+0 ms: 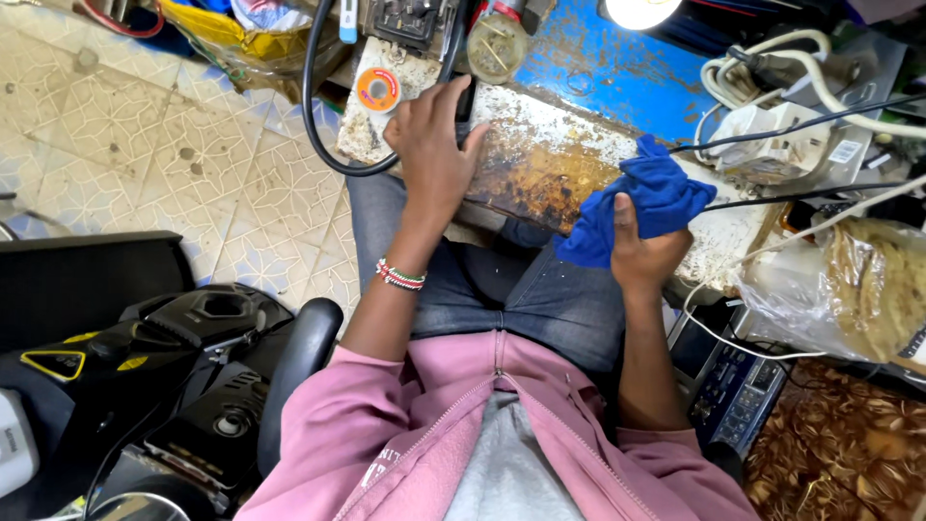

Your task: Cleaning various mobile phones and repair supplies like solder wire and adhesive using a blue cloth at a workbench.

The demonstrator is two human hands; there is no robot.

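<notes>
Nearest the camera, a pink zipped jacket [386, 434] and blue jeans [540, 289] fill the lower middle. A black chair armrest [299, 357] sits just beside the person's left elbow, with black equipment [164, 376] crowding the floor on that side, so room to swing out there is tight. On the other side a keypad device [733, 386] and a clear plastic bag [820, 289] press close to the right arm.

Past the knees runs the near edge of a worn, rust-stained workbench [550, 164]. The right hand [641, 251] is clenched around a blue cloth [646, 203], which bunches up over the bench's front edge. The left hand [434, 145] lies further in, fingers spread and partly curled over a dark object whose shape cannot be made out, just beside a solder spool [377, 90] and a looping black cable [318, 116]. The hands are well apart. Beyond, the bench turns blue [617, 68], cluttered with white cords [772, 68].
</notes>
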